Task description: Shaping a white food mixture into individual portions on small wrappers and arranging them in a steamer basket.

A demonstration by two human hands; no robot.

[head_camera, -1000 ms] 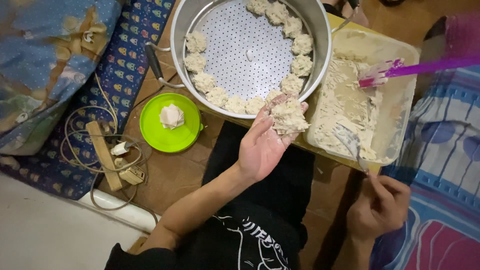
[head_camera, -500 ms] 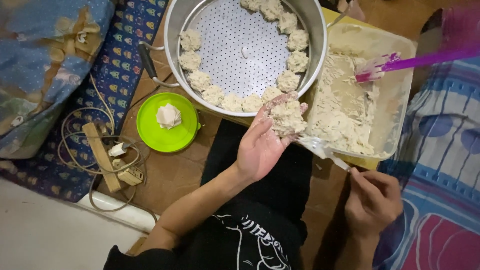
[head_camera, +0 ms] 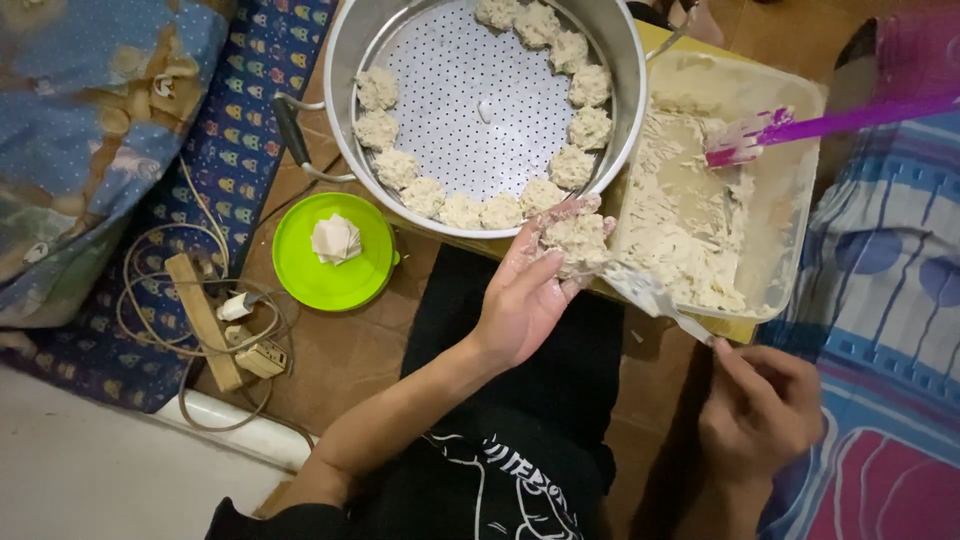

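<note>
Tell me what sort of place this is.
Probably a home floor used for cooking: a round perforated metal steamer pot and a rectangular clear plastic tub rest low beside a patterned blue mattress.

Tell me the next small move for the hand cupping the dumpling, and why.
Probably pressing the filling down with the spoon that the right hand holds. The dumpling sits in the left hand with its top open and heaped, and the spoon's tip is right beside it. The steamer tray has an unfilled stretch of its ring along the upper left.
</note>
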